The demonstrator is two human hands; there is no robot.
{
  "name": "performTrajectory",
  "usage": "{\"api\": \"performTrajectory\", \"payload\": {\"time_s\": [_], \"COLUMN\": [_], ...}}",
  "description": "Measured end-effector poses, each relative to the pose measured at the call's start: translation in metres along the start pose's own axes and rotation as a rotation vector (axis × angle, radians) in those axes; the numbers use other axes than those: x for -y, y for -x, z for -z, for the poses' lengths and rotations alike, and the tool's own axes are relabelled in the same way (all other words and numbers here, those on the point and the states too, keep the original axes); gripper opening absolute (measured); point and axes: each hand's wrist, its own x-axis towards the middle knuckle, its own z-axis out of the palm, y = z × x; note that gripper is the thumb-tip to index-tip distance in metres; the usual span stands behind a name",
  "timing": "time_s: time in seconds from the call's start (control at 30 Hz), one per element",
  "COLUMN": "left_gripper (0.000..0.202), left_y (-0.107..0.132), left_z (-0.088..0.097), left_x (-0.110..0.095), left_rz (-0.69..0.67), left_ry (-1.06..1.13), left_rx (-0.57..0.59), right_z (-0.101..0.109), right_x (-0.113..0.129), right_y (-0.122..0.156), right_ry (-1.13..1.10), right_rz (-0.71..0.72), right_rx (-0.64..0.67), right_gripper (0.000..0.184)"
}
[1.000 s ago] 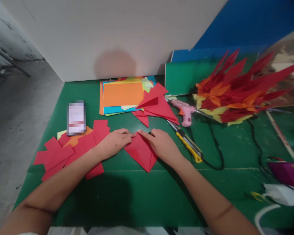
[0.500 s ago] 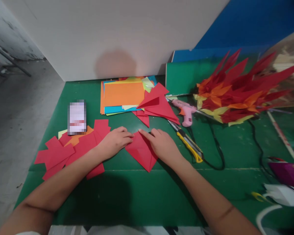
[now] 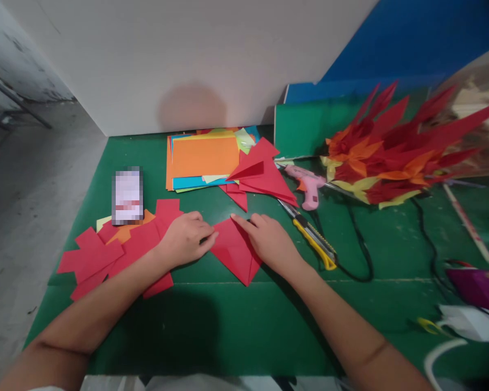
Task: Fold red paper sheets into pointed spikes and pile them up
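A folded red paper [image 3: 236, 252] lies on the green table in front of me, its lower end coming to a point and crease lines showing on it. My left hand [image 3: 189, 236] is at its left edge, fingers curled and thumb and fingertips together on the edge. My right hand [image 3: 271, 239] lies over the right side of the paper. Its index finger reaches to the top corner and presses there; the other fingers are bent, and the thumb is not visible. Folded red paper pieces [image 3: 264, 174] lie just beyond.
Left are red paper cutouts [image 3: 95, 258] and a phone [image 3: 127, 195]. Coloured sheets [image 3: 204, 157] lie behind. A yellow utility knife [image 3: 315, 241], pink glue gun [image 3: 307, 184] with black cord and red-orange paper flame-like arrangement [image 3: 391, 157] are right. A white panel [image 3: 228, 49] stands behind.
My left hand has shifted slightly down, its thumb and fingers now drawn together at the paper's left edge. My right hand and the paper have hardly moved.
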Motion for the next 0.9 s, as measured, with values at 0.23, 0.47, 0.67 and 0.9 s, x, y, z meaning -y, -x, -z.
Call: {"api": "performTrajectory", "payload": {"time_s": [0.23,0.47,0.67,0.9], "left_gripper": [0.038,0.040,0.029,0.029], "left_y": [-0.005,-0.015,-0.008,0.000], "left_z": [-0.023,-0.022,-0.008,-0.002], "left_x": [0.005,0.002,0.000,0.004], "left_rz": [-0.017,0.012,0.050,0.065], "left_ry": [-0.242,-0.246,-0.210,-0.238], "left_rx": [0.173,0.285,0.231,0.196], "right_z": [-0.001,-0.002,-0.001,-0.001], "right_x": [0.001,0.000,0.001,0.000], "right_y": [0.000,0.000,0.000,0.000], "right_ry": [-0.017,-0.011,-0.018,-0.022], "right_rz": [0.003,0.007,0.001,-0.004], "right_rx": [-0.020,-0.028,-0.022,-0.021], "right_gripper": [0.049,0.052,0.050,0.052]}}
